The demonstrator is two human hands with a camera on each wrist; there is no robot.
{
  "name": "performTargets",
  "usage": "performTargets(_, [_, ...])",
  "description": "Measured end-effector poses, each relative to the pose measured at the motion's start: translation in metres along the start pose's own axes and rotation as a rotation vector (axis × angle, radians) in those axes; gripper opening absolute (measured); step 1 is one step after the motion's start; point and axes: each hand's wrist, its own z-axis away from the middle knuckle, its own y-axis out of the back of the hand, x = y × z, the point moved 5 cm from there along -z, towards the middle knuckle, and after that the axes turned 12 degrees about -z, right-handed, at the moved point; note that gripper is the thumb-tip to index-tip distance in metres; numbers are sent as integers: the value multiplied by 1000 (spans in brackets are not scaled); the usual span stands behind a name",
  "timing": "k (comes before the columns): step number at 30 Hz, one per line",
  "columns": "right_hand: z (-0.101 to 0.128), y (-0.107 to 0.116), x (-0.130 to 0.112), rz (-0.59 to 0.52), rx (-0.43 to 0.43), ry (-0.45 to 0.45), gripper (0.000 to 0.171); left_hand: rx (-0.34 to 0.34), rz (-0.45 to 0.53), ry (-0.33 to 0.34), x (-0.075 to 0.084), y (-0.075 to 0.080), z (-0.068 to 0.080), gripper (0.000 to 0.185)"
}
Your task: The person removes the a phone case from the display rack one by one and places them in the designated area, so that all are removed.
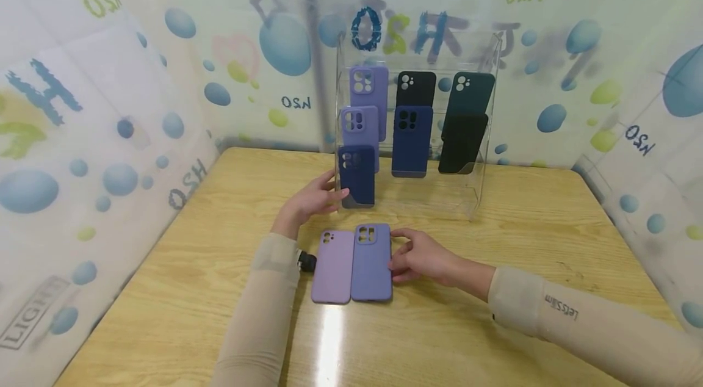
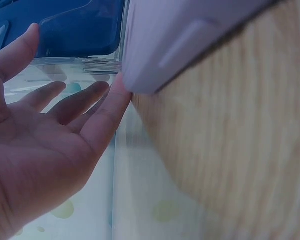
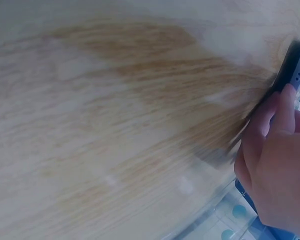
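Two phone cases lie side by side on the table, backs up: a lilac phone case (image 1: 332,268) and a periwinkle phone case (image 1: 371,268). My right hand (image 1: 423,257) touches the periwinkle case's right long edge with its fingertips; the right wrist view shows them against that thin edge. My left hand (image 1: 315,199) is at the lower left of a clear stand (image 1: 434,196), beside a navy phone case (image 1: 358,178) on its lowest tier. In the left wrist view its fingers are spread and loose, holding nothing, with the lilac case's corner (image 2: 150,75) close by.
More cases stand in the stand's tiers: two purple ones at the left, a black case (image 1: 415,88) above a blue case (image 1: 411,143), and a dark teal case (image 1: 471,93) above another black one. Patterned cloth walls (image 1: 252,112) rise behind and beside the wooden table (image 1: 527,222).
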Motion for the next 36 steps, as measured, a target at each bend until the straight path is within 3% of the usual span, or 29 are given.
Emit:
performTargets(23, [-4, -3, -3, 14, -30, -30, 79, -5, 5, 2, -2, 1, -1, 86])
performTargets(36, [-2, -2, -8, 88, -40, -47, 78, -11, 24, 8, -2, 0, -2, 87])
